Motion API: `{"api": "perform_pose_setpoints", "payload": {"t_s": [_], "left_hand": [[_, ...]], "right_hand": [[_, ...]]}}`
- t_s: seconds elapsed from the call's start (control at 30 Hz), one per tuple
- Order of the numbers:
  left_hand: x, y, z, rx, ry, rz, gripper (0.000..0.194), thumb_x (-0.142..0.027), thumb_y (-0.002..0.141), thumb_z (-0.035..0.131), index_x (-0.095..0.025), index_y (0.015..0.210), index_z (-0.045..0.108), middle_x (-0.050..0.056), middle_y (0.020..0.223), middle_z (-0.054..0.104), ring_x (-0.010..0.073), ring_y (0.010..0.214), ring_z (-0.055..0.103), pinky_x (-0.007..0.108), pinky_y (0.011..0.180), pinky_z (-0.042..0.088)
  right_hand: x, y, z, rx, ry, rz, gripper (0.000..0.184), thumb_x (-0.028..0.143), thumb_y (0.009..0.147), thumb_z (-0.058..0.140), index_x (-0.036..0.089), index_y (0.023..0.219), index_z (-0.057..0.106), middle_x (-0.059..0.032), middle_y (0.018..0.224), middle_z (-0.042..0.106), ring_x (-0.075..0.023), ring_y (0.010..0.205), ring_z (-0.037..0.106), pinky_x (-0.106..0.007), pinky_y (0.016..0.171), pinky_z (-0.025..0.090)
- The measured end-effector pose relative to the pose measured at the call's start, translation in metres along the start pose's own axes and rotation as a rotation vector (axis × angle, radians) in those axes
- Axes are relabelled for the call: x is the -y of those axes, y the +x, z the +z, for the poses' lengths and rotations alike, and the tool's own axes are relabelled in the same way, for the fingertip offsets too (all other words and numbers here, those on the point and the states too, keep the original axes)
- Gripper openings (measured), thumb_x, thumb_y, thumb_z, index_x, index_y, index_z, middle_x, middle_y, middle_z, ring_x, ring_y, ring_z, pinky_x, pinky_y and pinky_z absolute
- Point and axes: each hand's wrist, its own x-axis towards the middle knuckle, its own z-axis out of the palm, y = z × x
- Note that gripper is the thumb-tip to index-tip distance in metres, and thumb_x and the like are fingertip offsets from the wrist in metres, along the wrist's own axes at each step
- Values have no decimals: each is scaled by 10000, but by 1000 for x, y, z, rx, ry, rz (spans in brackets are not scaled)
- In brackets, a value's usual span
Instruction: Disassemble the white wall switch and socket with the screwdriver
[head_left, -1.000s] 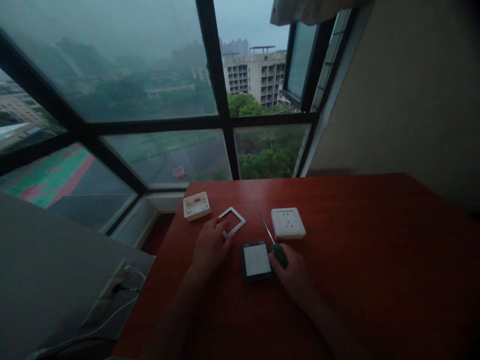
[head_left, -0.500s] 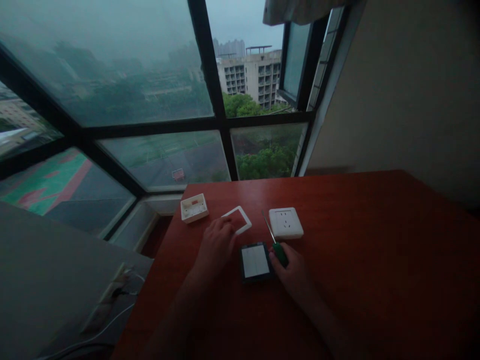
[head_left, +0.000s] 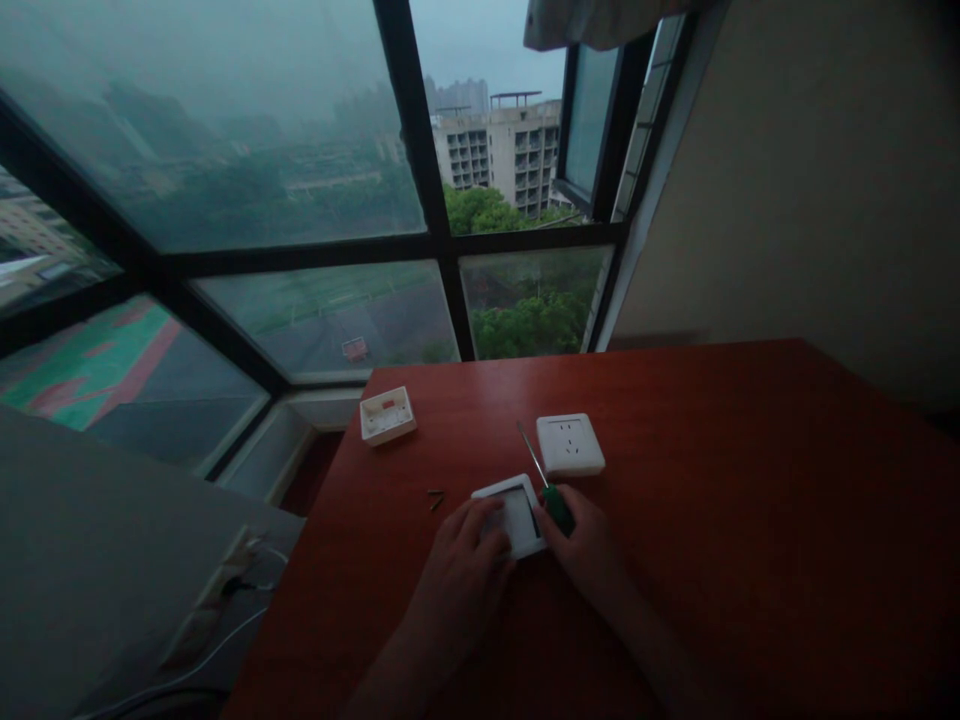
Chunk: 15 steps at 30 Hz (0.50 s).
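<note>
My left hand (head_left: 469, 555) is closed on a white rectangular cover frame (head_left: 499, 486). The frame lies over a light-faced switch panel (head_left: 520, 518) with a dark rim, and my fingers hide its left side. From here I cannot tell whether the frame is seated on the panel. My right hand (head_left: 589, 540) grips a screwdriver (head_left: 557, 508) by its green handle, the metal shaft pointing up and away. Its fingertips rest at the panel's right edge. Beyond the screwdriver lies a white wall socket (head_left: 570, 444).
An open white mounting box (head_left: 388, 416) stands at the table's far left corner. Two small screws (head_left: 436, 498) lie left of my left hand. The reddish wooden table (head_left: 712, 480) meets a window (head_left: 322, 320) at the back. Cables and a power strip (head_left: 214, 590) are at lower left.
My left hand has brought the white frame toward me and right, from beside the socket onto the panel. The screws are now uncovered. My right hand keeps the screwdriver in nearly the same place.
</note>
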Motion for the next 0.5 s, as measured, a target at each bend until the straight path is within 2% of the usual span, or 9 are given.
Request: {"api": "perform_pose_setpoints", "payload": {"t_s": [0.3,0.4,0.5], "left_hand": [[4,-5,3,-30,-39,-11,204,-98,826,569,-237,974,583,93,1361,474,314,1284,435,537,1025,443],[8,-7,6,-61,-70,-38,429,-97,774,634,-251,1161,534,109,1447,387,331,1331,382,558,1052,409],[13,-7,7,-21,-107,-76,781,-93,699,712,-273,1375,366,124,1533,259,347,1387,300,568,1077,373]], "right_hand": [[-1,0,1,8,-48,-25,138,310,866,517,189,839,576,-56,816,644,-202,750,605,-295,675,444],[0,0,1,12,-54,-27,136,309,862,522,187,833,575,-53,810,640,-201,751,603,-294,684,443],[1,0,1,11,-59,-25,139,309,858,527,182,835,578,-55,815,640,-202,757,601,-297,689,442]]}}
